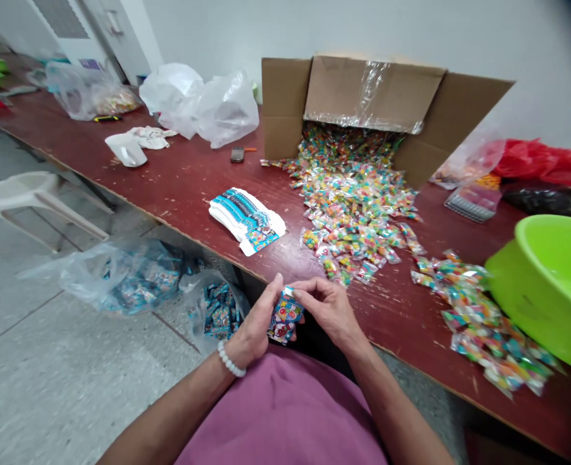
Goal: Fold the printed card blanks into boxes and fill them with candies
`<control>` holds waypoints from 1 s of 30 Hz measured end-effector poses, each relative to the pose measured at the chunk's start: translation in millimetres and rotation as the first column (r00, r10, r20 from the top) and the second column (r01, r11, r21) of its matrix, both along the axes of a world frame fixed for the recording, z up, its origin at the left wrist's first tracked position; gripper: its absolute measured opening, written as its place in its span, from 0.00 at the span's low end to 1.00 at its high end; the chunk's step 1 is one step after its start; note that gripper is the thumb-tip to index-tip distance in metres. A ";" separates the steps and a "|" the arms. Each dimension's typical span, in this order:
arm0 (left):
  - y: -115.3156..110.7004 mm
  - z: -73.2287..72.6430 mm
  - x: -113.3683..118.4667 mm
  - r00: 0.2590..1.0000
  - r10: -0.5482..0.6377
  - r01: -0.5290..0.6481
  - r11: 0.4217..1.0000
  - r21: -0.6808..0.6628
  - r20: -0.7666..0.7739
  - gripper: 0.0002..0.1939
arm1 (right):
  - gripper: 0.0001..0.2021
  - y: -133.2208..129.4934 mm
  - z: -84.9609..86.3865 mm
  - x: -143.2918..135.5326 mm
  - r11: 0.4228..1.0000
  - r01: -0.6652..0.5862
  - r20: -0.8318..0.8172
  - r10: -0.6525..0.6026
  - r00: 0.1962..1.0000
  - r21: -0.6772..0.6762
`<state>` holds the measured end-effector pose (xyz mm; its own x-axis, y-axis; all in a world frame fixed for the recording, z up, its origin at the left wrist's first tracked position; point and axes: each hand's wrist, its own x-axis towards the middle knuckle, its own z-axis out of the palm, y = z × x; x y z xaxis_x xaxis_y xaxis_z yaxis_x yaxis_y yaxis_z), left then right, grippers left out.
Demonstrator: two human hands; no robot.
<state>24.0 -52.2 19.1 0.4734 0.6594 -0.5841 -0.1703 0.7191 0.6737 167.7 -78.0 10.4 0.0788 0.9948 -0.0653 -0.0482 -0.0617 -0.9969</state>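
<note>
A small printed candy box [285,316], blue and red, is held upright just off the table's front edge. My left hand [259,323], with a beaded bracelet at the wrist, is wrapped round its left side and back. The fingers of my right hand [327,309] pinch the white flap at the box's top. On the table beyond lies a fanned stack of flat blue-and-white boxes [247,219]. Wrapped colourful candies [358,200] spill from a tipped cardboard box [373,93]. Whether anything is inside the held box cannot be seen.
A green basin [547,278] stands at the right beside more candies [484,323]. White plastic bags [203,103] lie along the back of the red table [179,187]. Bags of blue packets [140,274] are on the floor near a white stool [33,194].
</note>
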 end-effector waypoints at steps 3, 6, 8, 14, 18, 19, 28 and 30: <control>2.0 -3.0 -3.8 1.000 0.016 -0.017 0.999 -0.034 -0.017 0.29 | 0.09 -4.4 -1.5 -2.2 0.993 -0.014 0.184 -0.008 0.983 0.115; 4.8 -6.2 -7.5 0.999 0.051 -0.050 0.997 -0.061 0.017 0.21 | 0.07 -8.3 -2.3 -4.0 0.961 -0.115 0.305 0.034 0.952 0.251; 5.8 -8.7 -8.2 0.996 0.069 -0.064 0.996 -0.069 0.064 0.18 | 0.04 -9.8 -3.3 -7.4 0.936 -0.148 0.322 0.040 0.946 0.320; 3.7 -19.6 -28.4 0.995 0.094 -0.098 0.989 0.114 0.036 0.21 | 0.08 -11.2 -14.4 -24.8 0.933 -0.204 0.348 0.094 0.933 0.295; 17.0 -27.1 -82.4 0.886 0.253 -0.028 0.865 0.501 -0.388 0.26 | 0.18 -10.6 -27.9 -24.4 0.985 -0.142 0.301 0.106 0.948 0.100; 23.2 -28.7 -95.7 0.794 0.309 0.073 0.807 0.586 -0.524 0.27 | 0.19 -10.1 -31.8 -22.3 0.991 -0.110 0.280 0.086 0.956 0.071; 95.3 -40.9 -69.9 0.058 0.693 0.588 0.559 0.585 -0.719 0.23 | 0.13 -7.5 -49.6 -9.8 0.999 -0.036 0.219 0.035 0.975 -0.001; 110.9 -42.7 -57.5 0.113 0.660 0.511 0.603 0.613 -0.743 0.20 | 0.13 -7.8 -50.7 -8.9 0.999 -0.036 0.191 0.039 0.981 -0.020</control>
